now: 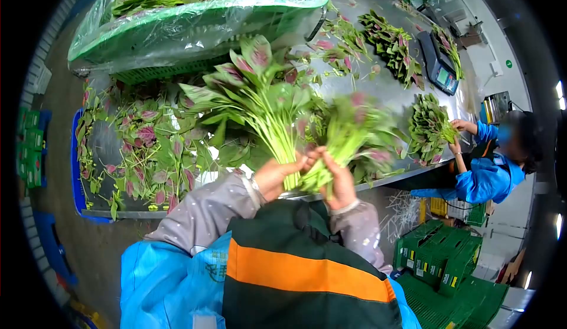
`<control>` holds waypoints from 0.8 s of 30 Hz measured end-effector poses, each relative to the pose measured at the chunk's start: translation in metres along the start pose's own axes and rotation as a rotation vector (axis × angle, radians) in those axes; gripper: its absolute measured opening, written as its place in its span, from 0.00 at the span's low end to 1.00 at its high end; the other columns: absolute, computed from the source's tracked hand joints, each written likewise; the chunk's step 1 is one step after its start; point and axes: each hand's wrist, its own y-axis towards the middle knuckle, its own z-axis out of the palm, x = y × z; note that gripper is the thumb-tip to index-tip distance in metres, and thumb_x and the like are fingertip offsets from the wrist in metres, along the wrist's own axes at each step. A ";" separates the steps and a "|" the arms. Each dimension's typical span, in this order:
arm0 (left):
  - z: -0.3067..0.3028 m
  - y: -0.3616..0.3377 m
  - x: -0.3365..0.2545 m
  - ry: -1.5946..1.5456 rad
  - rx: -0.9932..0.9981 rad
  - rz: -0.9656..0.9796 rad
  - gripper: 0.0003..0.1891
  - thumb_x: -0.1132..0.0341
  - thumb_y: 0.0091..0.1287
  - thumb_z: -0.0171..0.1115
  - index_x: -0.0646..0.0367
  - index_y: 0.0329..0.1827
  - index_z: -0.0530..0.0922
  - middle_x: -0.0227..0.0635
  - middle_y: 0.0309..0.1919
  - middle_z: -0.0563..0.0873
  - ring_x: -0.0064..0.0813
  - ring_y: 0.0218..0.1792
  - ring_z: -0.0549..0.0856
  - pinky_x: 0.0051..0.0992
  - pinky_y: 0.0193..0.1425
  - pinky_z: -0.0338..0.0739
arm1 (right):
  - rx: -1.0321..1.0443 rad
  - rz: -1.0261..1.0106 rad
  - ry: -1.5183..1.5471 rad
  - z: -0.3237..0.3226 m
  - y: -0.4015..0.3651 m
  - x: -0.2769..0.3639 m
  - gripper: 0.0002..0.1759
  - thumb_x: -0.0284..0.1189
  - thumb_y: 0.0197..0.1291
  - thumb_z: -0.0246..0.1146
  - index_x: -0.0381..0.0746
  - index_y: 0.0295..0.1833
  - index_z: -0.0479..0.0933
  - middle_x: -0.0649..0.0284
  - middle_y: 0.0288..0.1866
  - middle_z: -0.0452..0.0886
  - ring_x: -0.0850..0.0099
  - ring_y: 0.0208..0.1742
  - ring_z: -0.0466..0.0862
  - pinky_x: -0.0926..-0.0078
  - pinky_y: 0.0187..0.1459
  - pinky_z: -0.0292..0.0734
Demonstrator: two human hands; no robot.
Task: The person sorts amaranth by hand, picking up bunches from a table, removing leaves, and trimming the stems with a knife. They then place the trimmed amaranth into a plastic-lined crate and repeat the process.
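Observation:
My left hand (275, 176) is wrapped round the pale green stems of a bunch of leafy greens (260, 107) with purple-centred leaves, which fan up and to the left. Beside it, my right hand (338, 182) grips a second bunch (348, 131), whose leaves are smeared by motion and point up and to the right. The fingertips of both hands nearly meet between the two bundles of stems. Both bunches are held above the near edge of the metal table, with loose leaves around and behind them.
A green crate (195, 31) lined with clear plastic holds more greens at the back left. Loose leaves (147, 146) cover the left of the table. Bunches (393, 46) and a scale (440, 69) are at the right, near a co-worker (490, 164). Green crates (440, 252) stand below.

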 end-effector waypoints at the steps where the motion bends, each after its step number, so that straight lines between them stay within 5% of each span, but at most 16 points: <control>1: 0.000 0.000 0.009 0.027 -0.034 0.005 0.11 0.68 0.64 0.57 0.54 0.48 0.72 0.31 0.42 0.78 0.25 0.45 0.79 0.29 0.46 0.77 | -0.003 0.059 0.003 -0.002 0.006 -0.014 0.14 0.32 0.62 0.55 0.35 0.48 0.72 0.60 0.41 0.79 0.71 0.41 0.79 0.75 0.45 0.75; 3: -0.007 -0.002 0.014 0.075 -0.075 -0.106 0.14 0.68 0.63 0.58 0.52 0.51 0.72 0.28 0.41 0.79 0.22 0.45 0.78 0.29 0.45 0.76 | -0.010 0.253 -0.033 -0.012 0.007 -0.024 0.14 0.32 0.62 0.56 0.34 0.47 0.74 0.60 0.42 0.79 0.72 0.43 0.79 0.76 0.47 0.73; 8: 0.000 -0.006 0.003 0.361 -0.301 -0.382 0.21 0.68 0.55 0.66 0.53 0.53 0.73 0.26 0.37 0.80 0.20 0.42 0.78 0.25 0.42 0.72 | -0.081 0.120 -0.391 -0.010 0.004 -0.028 0.14 0.31 0.58 0.60 0.34 0.46 0.75 0.63 0.42 0.79 0.75 0.42 0.77 0.79 0.44 0.72; 11: -0.027 0.005 0.027 0.455 -0.205 -0.021 0.18 0.72 0.52 0.67 0.59 0.47 0.76 0.29 0.37 0.81 0.23 0.40 0.79 0.25 0.42 0.73 | -0.062 0.138 -0.376 -0.023 -0.002 -0.028 0.15 0.30 0.58 0.60 0.34 0.48 0.74 0.63 0.43 0.79 0.75 0.42 0.78 0.78 0.44 0.72; 15: -0.038 0.012 0.028 0.407 -0.400 -0.174 0.17 0.77 0.49 0.63 0.63 0.44 0.77 0.34 0.38 0.82 0.26 0.38 0.80 0.24 0.44 0.74 | -0.101 0.106 -0.272 -0.034 -0.004 -0.030 0.15 0.28 0.57 0.60 0.34 0.49 0.72 0.62 0.41 0.79 0.74 0.39 0.79 0.76 0.41 0.75; 24: -0.042 0.006 0.031 0.342 -0.315 -0.060 0.17 0.78 0.50 0.62 0.65 0.46 0.76 0.36 0.38 0.82 0.26 0.38 0.81 0.26 0.44 0.75 | -0.147 0.119 -0.212 -0.044 0.001 -0.030 0.13 0.23 0.54 0.61 0.34 0.46 0.73 0.62 0.39 0.79 0.74 0.37 0.79 0.76 0.39 0.75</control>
